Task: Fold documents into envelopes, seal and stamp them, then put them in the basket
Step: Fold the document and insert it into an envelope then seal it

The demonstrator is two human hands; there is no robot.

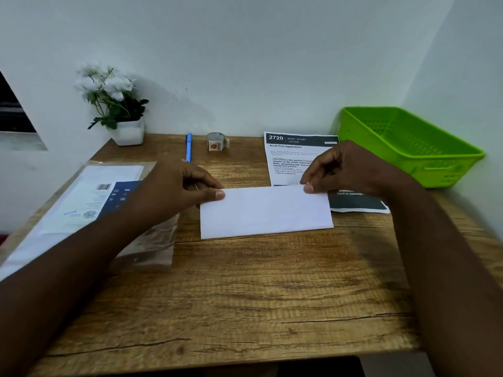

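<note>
A white folded sheet (265, 212) lies flat on the wooden table (245, 289), a little past its middle. My left hand (174, 191) pinches the sheet's far left corner between thumb and fingers. My right hand (345, 168) pinches its far right corner the same way. Under the sheet's far edge lies a printed document (288, 156) with a dark header reading 2720. The green plastic basket (408, 142) stands at the far right against the wall, with nothing seen in it. A roll of stamps (216, 141) stands near the back wall.
A clear plastic packet of white envelopes (89, 202) lies at the left, partly under my left forearm. A blue pen (189, 146) lies near the back edge. A white pot of white flowers (117, 104) stands in the back left corner.
</note>
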